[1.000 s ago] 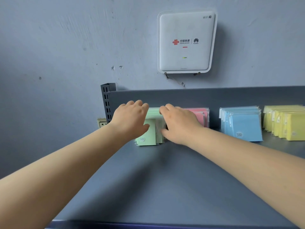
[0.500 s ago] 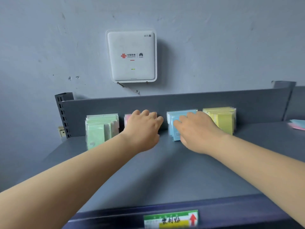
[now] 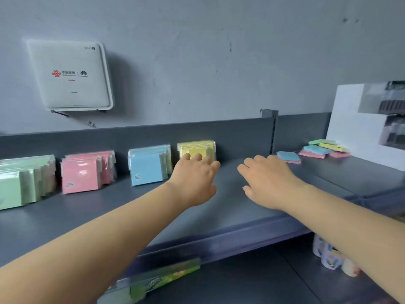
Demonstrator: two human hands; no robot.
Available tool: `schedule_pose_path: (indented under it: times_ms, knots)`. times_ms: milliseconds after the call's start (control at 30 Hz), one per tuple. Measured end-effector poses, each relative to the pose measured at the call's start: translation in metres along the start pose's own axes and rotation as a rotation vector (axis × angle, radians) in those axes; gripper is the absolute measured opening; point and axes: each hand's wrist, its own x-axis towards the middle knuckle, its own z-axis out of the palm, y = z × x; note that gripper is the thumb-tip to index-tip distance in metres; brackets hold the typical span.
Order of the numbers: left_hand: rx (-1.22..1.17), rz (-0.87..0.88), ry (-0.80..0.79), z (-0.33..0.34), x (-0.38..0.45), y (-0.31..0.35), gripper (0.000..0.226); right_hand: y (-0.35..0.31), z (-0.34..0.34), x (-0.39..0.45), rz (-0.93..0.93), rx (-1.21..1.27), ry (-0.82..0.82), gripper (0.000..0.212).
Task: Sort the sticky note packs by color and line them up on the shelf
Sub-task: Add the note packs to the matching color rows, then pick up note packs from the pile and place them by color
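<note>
Left hand: fingers spread, holding nothing, fingertips at the yellow packs.
Right hand: spread, empty, above the shelf mid-depth.
Risk: a careless nudge could likely topple the upright yellow packs.
Sorted rows: green, pink, blue, yellow along the back wall, wrapped, glossy.
Loose packs: mixed colours, lying flat at the far right corner.

We see green packs, pink packs, blue packs and yellow packs standing in a row on the grey shelf. Our left hand reaches flat toward the yellow packs, our right hand hovers spread beside it, and loose packs lie farther right.
</note>
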Motion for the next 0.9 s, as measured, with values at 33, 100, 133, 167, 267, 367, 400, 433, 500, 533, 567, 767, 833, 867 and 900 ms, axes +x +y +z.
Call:
schedule_pose_path:
  times_ms: [33, 100, 133, 167, 267, 367, 400, 433, 500, 533, 567, 767, 833, 867, 900]
  knots:
    - [-0.006, 0.005, -0.001, 0.000, 0.006, 0.009, 0.039, 0.008, 0.003, -0.007, 0.009, 0.009, 0.005, 0.027]
    - [-0.028, 0.016, 0.004, 0.001, 0.018, 0.025, 0.042, 0.024, 0.009, -0.020, 0.054, 0.031, -0.007, 0.028]
    - [-0.040, 0.026, 0.008, 0.002, 0.025, 0.036, 0.043, 0.033, 0.013, -0.028, 0.082, 0.045, -0.018, 0.029]
    - [-0.050, 0.036, 0.010, 0.002, 0.032, 0.045, 0.044, 0.043, 0.017, -0.035, 0.105, 0.057, -0.025, 0.030]
    - [-0.084, 0.070, 0.002, 0.005, 0.053, 0.068, 0.047, 0.068, 0.029, -0.051, 0.168, 0.085, -0.061, 0.035]
    - [-0.100, 0.103, -0.006, 0.010, 0.074, 0.082, 0.049, 0.091, 0.038, -0.062, 0.239, 0.122, -0.079, 0.039]
    - [-0.101, 0.112, -0.007, 0.012, 0.081, 0.084, 0.049, 0.097, 0.041, -0.064, 0.260, 0.132, -0.086, 0.040]
    - [-0.103, 0.118, -0.007, 0.014, 0.088, 0.087, 0.050, 0.103, 0.044, -0.066, 0.279, 0.140, -0.096, 0.041]
    - [-0.108, 0.123, -0.013, 0.020, 0.103, 0.090, 0.050, 0.114, 0.051, -0.068, 0.310, 0.151, -0.117, 0.043]
    - [-0.110, 0.125, -0.018, 0.023, 0.112, 0.092, 0.051, 0.120, 0.055, -0.068, 0.325, 0.159, -0.128, 0.044]
    - [-0.113, 0.127, -0.026, 0.027, 0.120, 0.093, 0.051, 0.126, 0.059, -0.067, 0.338, 0.167, -0.134, 0.044]
    - [-0.135, 0.127, -0.052, 0.054, 0.175, 0.099, 0.052, 0.165, 0.086, -0.052, 0.419, 0.246, -0.168, 0.048]
    - [-0.142, 0.136, -0.060, 0.063, 0.193, 0.100, 0.052, 0.179, 0.095, -0.042, 0.455, 0.294, -0.177, 0.048]
    - [-0.149, 0.142, -0.064, 0.067, 0.201, 0.100, 0.052, 0.186, 0.099, -0.037, 0.480, 0.326, -0.181, 0.047]
    - [-0.162, 0.146, -0.065, 0.071, 0.209, 0.100, 0.051, 0.193, 0.104, -0.032, 0.504, 0.364, -0.183, 0.047]
